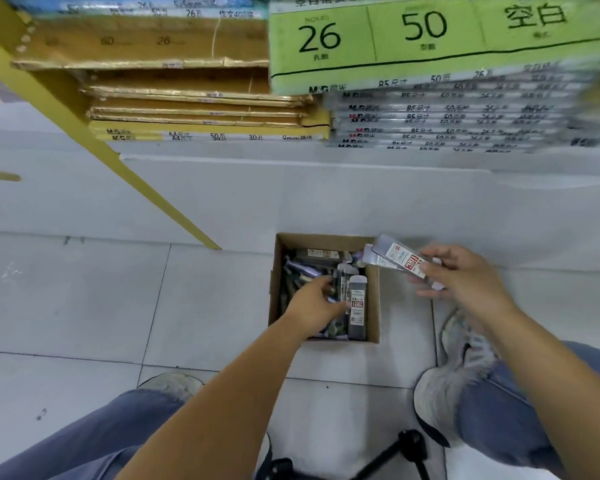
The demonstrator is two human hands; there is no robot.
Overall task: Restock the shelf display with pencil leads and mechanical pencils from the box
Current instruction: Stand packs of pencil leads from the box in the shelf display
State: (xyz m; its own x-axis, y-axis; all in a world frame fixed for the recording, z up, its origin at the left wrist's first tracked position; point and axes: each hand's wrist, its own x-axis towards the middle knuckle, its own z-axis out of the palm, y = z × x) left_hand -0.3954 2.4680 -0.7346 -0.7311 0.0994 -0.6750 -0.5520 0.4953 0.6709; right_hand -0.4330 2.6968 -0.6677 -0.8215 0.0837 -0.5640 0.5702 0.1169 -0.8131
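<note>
A small open cardboard box (326,240) sits on the tiled floor below the shelf, filled with pencil lead packs and mechanical pencils. My left hand (317,304) reaches into the box, fingers closed around a dark lead pack (357,308) that stands upright near the box's right wall. My right hand (465,275) hovers just right of the box and grips a few clear lead packs (395,256) with red-and-white labels, fanned out over the box's right corner.
The bottom shelf above holds stacked loose-leaf paper packs (440,112) and brown kraft pads (194,102). A yellow shelf post (94,143) slants down to the floor left of the box. My shoes (444,393) and a black stand (406,445) are close below.
</note>
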